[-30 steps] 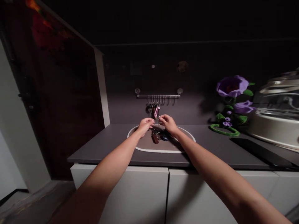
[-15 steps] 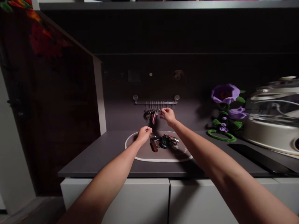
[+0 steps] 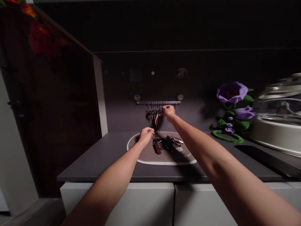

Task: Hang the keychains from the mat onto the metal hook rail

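Observation:
My right hand [image 3: 168, 112] is raised to a clear rail [image 3: 158, 102] on the wall, its fingers pinched just below the bar. What they hold is too small to make out. Beside it, several keys [image 3: 151, 115] and a pink strap [image 3: 156, 119] hang from hooks on the rail. My left hand [image 3: 146, 136] hovers lower, over the left part of an oval mat [image 3: 152, 163], fingertips pressed together on something I cannot make out. Just right of it on the mat lie a brown key fob [image 3: 157, 148], a dark car key [image 3: 167, 142] and other keys.
Purple artificial flowers [image 3: 232, 92] with a green ring base stand to the right. Behind them is a white appliance [image 3: 277, 133] with a clear cover. A flat black object [image 3: 268, 160] lies on the dark counter [image 3: 98, 160]. White cabinet doors [image 3: 143, 201] are below.
My right hand has risen slightly towards the rail, fingers still pinched. My left hand stays almost where it was. The view has shifted a little.

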{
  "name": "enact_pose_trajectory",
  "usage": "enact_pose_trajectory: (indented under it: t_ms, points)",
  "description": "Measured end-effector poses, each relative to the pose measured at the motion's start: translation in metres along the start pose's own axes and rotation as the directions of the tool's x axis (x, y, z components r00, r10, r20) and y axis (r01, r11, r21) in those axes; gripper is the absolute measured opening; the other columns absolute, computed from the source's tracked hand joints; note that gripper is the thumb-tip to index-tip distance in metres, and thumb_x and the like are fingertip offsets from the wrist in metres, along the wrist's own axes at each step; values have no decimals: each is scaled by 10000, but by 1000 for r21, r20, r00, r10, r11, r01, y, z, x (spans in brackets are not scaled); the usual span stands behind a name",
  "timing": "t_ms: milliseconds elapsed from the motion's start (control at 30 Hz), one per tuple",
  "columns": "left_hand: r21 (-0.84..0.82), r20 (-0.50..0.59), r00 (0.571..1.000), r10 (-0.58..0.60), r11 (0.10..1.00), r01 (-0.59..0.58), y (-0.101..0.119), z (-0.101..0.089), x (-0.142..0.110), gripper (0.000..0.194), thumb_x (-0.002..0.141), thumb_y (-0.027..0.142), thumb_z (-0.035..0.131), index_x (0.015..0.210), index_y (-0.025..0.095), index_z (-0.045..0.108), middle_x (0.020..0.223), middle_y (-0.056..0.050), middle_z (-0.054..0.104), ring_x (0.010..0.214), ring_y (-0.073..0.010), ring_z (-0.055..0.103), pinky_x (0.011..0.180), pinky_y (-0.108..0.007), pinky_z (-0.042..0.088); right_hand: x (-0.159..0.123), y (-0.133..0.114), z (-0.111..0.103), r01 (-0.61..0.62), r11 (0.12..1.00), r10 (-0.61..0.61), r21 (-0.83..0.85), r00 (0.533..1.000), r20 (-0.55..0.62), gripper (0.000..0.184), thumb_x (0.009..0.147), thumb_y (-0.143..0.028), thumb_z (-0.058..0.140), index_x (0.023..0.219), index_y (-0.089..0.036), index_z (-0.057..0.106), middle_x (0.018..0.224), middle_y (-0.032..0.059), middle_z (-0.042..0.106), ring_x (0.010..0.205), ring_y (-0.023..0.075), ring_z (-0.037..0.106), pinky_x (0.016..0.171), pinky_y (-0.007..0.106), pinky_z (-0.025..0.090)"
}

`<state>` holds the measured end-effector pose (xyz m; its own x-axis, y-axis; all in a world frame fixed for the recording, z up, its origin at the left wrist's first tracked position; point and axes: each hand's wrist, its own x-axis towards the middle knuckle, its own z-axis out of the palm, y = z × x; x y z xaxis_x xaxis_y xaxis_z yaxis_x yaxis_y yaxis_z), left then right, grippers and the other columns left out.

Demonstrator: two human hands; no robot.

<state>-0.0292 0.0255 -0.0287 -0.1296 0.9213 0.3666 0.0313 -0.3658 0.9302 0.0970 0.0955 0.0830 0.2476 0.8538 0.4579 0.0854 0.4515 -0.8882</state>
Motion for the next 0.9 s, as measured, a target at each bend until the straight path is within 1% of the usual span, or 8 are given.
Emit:
enact_pose_trajectory:
  t_ms: [133,300,433,567,700,800,900]
  points:
    - [-16,1,1000,-11,1000,11,0,0,1,99,722,166,543,637,125,572,595,-6,571,487,-59,465,516,-194,378,-1,3,3,-67,997,69,44,996,-49,118,765,-123,479,653,-140,511,540,-26,475,458,65,479,504,245,507]
    - [-32,0,1000,-18,999,18,2,0,1,76,708,159,555,642,127,577,597,-12,583,481,-61,469,505,-194,377,-6,6,5,-105,989,110,104,993,-43,135,769,-95,466,644,-139,492,557,-17,490,468,69,497,502,241,509]
    - [-24,-7,1000,-19,1000,19,3,0,0,68,693,163,566,637,125,579,602,-18,591,487,-62,470,500,-190,371,-9,9,3,-134,986,137,100,990,-24,131,773,-98,468,649,-140,480,558,-17,498,475,67,503,503,224,502]
    - [-20,-3,1000,-21,1000,21,2,1,-1,69,687,169,571,631,128,580,602,-17,595,487,-64,468,517,-199,377,-9,13,2,-135,988,137,78,990,-26,117,776,-98,462,671,-137,495,562,-27,491,481,58,493,518,218,501]
    - [-1,12,1000,-14,1000,14,1,1,0,87,705,171,556,632,132,583,599,-15,594,489,-65,464,536,-208,385,-4,19,2,-131,989,132,69,991,-1,89,780,-107,462,709,-137,507,564,-31,492,497,47,491,536,190,494]
    - [9,15,1000,-14,1000,14,1,0,1,87,705,179,563,633,134,584,606,-18,599,504,-68,470,542,-207,387,-1,25,2,-126,990,126,63,992,10,88,774,-111,462,709,-144,511,576,-28,499,502,50,492,533,193,486]
    - [16,24,1000,-20,1000,20,0,0,1,75,694,184,576,641,133,588,615,-21,605,513,-71,474,534,-203,379,1,30,2,-96,995,96,11,995,0,69,758,-122,480,713,-146,528,572,-33,503,495,49,481,539,193,475]
